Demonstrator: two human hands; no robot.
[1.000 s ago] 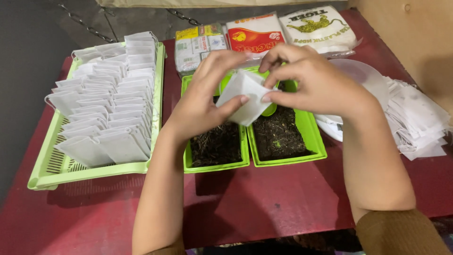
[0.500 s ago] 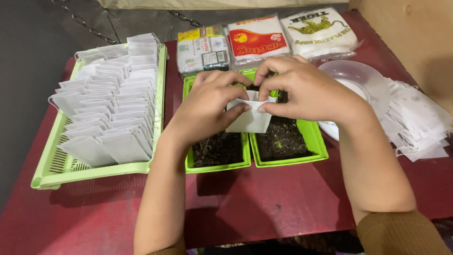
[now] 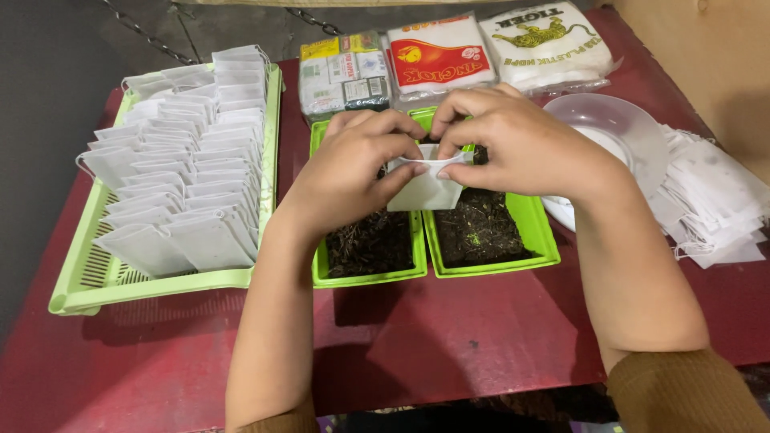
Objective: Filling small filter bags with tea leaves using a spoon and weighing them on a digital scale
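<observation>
Both hands hold one small white paper pouch point(image 3: 425, 188) upright over two green trays. My left hand point(image 3: 353, 172) pinches its left top corner, and my right hand point(image 3: 513, 144) pinches the right top corner, spreading the mouth apart. Under the pouch, the left green tray point(image 3: 369, 277) and the right green tray point(image 3: 545, 240) each hold dark loose dried leaves.
A light green slatted basket point(image 3: 80, 277) at the left is packed with several rows of filled white pouches. Three printed packets point(image 3: 441, 52) lie at the back. A clear round bowl point(image 3: 626, 124) and a heap of flat white pouches point(image 3: 710, 196) sit at the right on the red table.
The pouch has been turned from tilted to upright and lowered toward the trays. My fingers have shifted to its top edge and pulled the mouth apart.
</observation>
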